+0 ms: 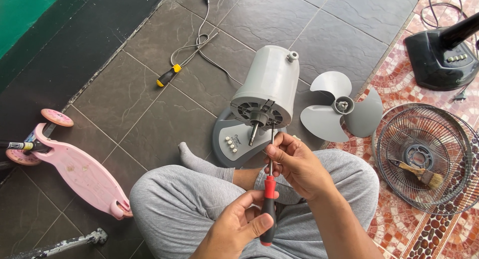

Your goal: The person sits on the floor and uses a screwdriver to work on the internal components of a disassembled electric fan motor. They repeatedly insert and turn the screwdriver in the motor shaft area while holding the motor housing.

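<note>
Dark tiled floor [149, 114], seated cross-legged. Just beyond the grip, grey fan motor housing [267, 87]. Left hand [234, 229] wrapped tight around red-and-black screwdriver [269, 209]; right hand [297, 164] pinching its shaft. Could slip off the screw if tilted. Tip and screw head hard to make out.
</note>
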